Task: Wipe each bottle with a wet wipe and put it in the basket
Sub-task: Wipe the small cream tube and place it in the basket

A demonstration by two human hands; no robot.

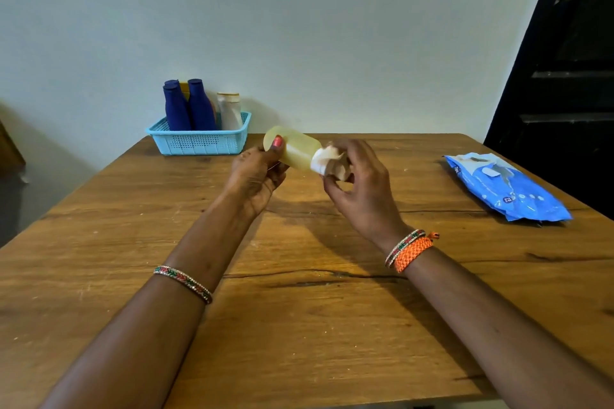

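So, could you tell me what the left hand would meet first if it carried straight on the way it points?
Probably the blue basket; the left hand points toward it, though depth is unclear.

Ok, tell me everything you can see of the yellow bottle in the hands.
The yellow bottle looks like pale, translucent plastic with a rounded base. It is held in the air above the table, lying roughly sideways, base towards the basket. The left hand grips the base end, thumb on top. The right hand presses a crumpled white wipe around the other end, hiding the cap.
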